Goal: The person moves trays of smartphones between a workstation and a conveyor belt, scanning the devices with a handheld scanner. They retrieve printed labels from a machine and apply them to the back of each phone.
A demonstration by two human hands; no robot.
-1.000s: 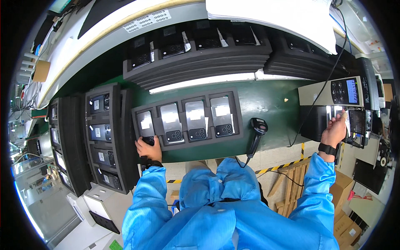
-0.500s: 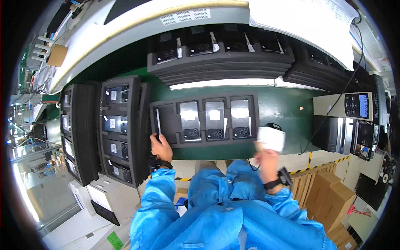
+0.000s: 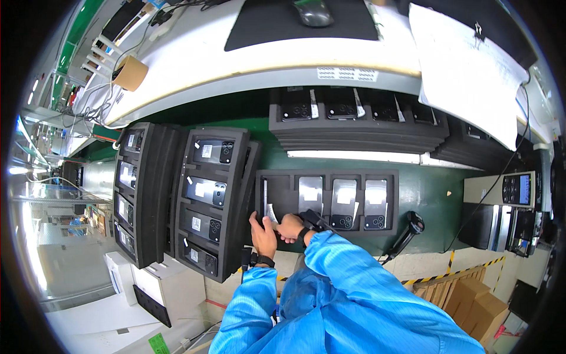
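A dark grey foam tray (image 3: pixel 377 231) lies on the green bench with three phones, the middle one (image 3: pixel 344 197) among them, in its slots. At its left end a thin, pale-edged flat item (image 3: pixel 265 192) stands on edge. My left hand (image 3: pixel 264 238) is at the tray's near left corner, fingers apart, thumb close to the right hand's fingertips. Beside it my right hand (image 3: pixel 290 227) is closed, pinching a white paper slip (image 3: pixel 271 213) over the left slot. What the left thumb touches is partly hidden. A black handheld scanner (image 3: pixel 407 233) lies right of the tray.
Stacked foam trays of phones stand at left (image 3: pixel 203 227) and farther left (image 3: pixel 138 194). More trays (image 3: pixel 354 133) sit under the white shelf (image 3: pixel 236 88). At right is a beige device with a screen (image 3: pixel 501 189); a black cable hangs near it. Cartons (image 3: pixel 471 301) stand below.
My right hand has moved left from beside the scanner, carrying the white paper to the tray's left end near my left hand. The scanner is now uncovered. The view has shifted.
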